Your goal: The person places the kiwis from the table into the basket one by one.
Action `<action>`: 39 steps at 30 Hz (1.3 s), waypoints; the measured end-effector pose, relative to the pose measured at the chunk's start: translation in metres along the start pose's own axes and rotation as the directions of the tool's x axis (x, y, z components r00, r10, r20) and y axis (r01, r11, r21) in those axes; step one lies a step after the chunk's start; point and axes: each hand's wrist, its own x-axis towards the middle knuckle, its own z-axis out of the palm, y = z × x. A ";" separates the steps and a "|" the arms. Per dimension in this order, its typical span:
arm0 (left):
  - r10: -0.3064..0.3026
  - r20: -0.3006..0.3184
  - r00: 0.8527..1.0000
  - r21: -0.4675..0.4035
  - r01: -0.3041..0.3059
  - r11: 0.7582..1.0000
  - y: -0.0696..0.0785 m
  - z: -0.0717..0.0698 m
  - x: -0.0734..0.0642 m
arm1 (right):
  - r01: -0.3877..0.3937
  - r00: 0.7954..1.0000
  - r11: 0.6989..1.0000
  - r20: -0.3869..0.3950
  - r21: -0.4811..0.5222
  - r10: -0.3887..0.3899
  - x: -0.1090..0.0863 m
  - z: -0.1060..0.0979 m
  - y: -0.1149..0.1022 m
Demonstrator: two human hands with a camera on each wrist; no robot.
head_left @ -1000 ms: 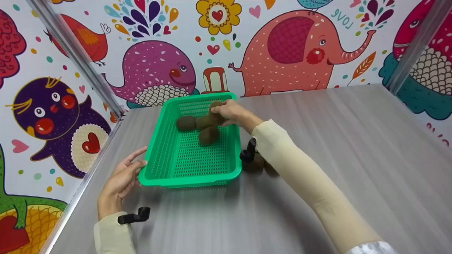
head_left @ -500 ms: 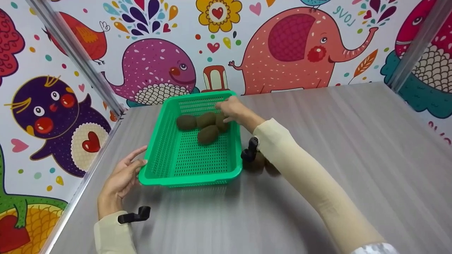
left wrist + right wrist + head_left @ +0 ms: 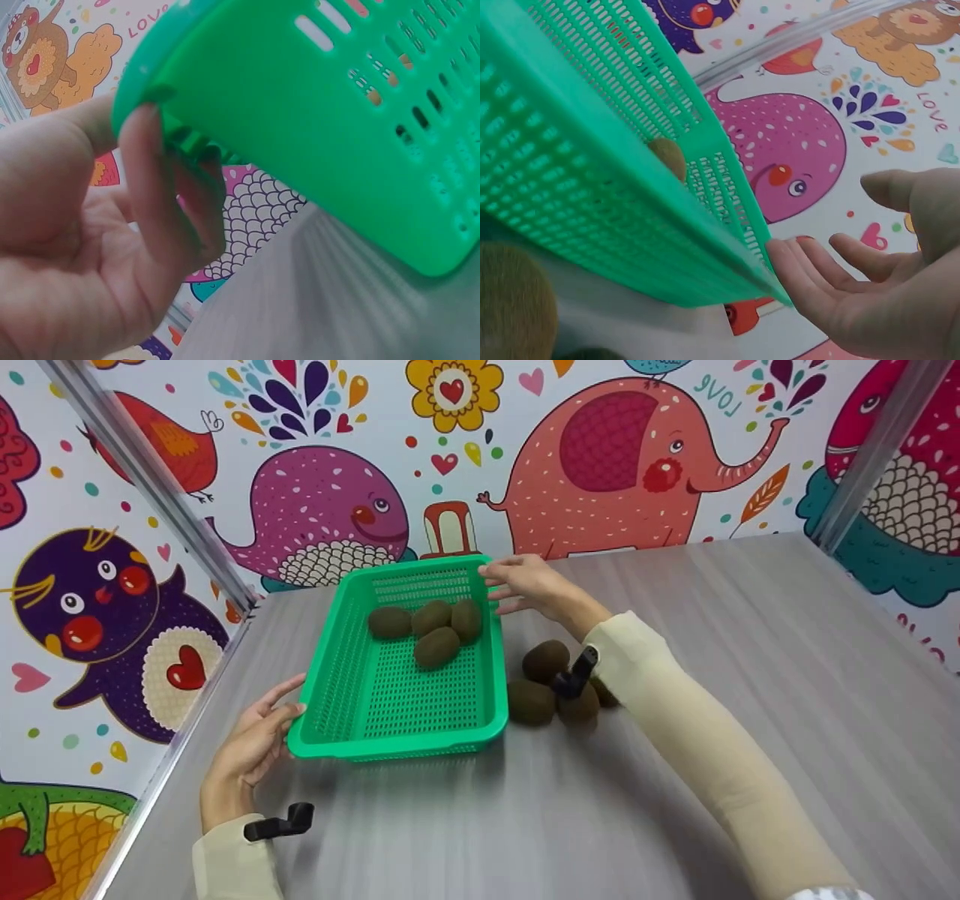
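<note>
Four brown kiwis (image 3: 437,648) are lying bunched together in the far half of a green basket (image 3: 401,748), which is taking up the left part of the grey table (image 3: 420,832). The left hand (image 3: 251,746) is pinching the basket's rim on the left side, toward the near corner, thumb and fingers closing narrowly on it. The right hand (image 3: 536,585) is hovering by the far right stretch of the rim, its fingers reaching out loosely with a wide gap to the thumb; whether the fingertips are touching the rim, I cannot tell. Four outer kiwis (image 3: 532,703) are resting just right of the basket, a black clip (image 3: 574,679) at the right wrist partly covering them.
</note>
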 end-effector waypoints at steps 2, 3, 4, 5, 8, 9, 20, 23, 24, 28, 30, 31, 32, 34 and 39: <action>-0.001 -0.005 1.000 0.006 0.001 1.000 0.000 0.000 0.000 | 0.026 1.000 1.000 0.010 -0.003 -0.026 -0.003 -0.006 0.003; -0.001 -0.006 1.000 0.008 0.001 1.000 0.000 0.000 0.000 | 0.037 0.999 0.999 0.015 -0.005 -0.037 -0.005 -0.009 0.004; -0.002 -0.007 1.000 0.009 0.002 1.000 0.000 0.000 0.000 | 0.047 0.999 0.999 0.021 -0.009 -0.047 -0.006 -0.012 0.006; -0.003 -0.006 1.000 0.009 0.003 1.000 0.000 0.000 0.000 | 0.056 0.998 0.998 0.026 -0.013 -0.055 -0.008 -0.015 0.008; -0.006 -0.003 1.000 0.001 0.006 1.000 0.000 0.001 0.000 | 0.075 0.997 0.997 0.039 -0.032 -0.074 -0.014 -0.024 0.013; -0.007 0.001 1.000 0.000 0.007 1.000 0.000 0.001 0.001 | 0.077 0.996 0.996 0.038 -0.039 -0.076 -0.016 -0.027 0.015; 0.010 0.007 1.000 -0.034 -0.010 0.999 0.000 -0.001 0.001 | 0.104 0.995 0.992 0.019 -0.077 -0.103 -0.038 -0.048 0.035; 0.012 0.010 1.000 -0.036 -0.012 0.999 -0.001 -0.001 0.001 | 0.101 0.995 0.991 0.029 -0.083 -0.099 -0.046 -0.054 0.041; 0.014 0.009 1.000 -0.037 -0.014 0.999 -0.001 -0.001 0.001 | 0.098 0.995 0.991 0.030 -0.091 -0.096 -0.048 -0.056 0.043; 0.021 0.024 0.999 -0.049 -0.020 0.999 -0.002 -0.001 0.001 | 0.083 0.997 0.986 0.016 -0.145 -0.082 -0.057 -0.065 0.052; 0.024 0.032 0.999 -0.055 -0.022 0.998 -0.002 -0.002 0.001 | 0.077 0.997 0.979 0.008 -0.186 -0.077 -0.060 -0.070 0.057; 0.026 0.037 0.999 -0.057 -0.024 0.998 -0.003 -0.003 0.001 | 0.073 0.997 0.976 0.006 -0.204 -0.074 -0.062 -0.072 0.059; 0.026 0.039 0.999 -0.058 -0.024 0.998 -0.003 -0.003 0.000 | 0.070 0.997 0.972 0.004 -0.223 -0.071 -0.063 -0.074 0.061; 0.027 0.035 0.999 -0.054 -0.025 0.998 -0.003 -0.003 0.000 | 0.062 0.998 0.966 0.001 -0.251 -0.064 -0.067 -0.078 0.064; 0.025 0.024 0.999 -0.038 -0.024 0.999 -0.003 -0.003 0.001 | 0.026 1.000 0.953 -0.004 -0.300 -0.029 -0.077 -0.086 0.073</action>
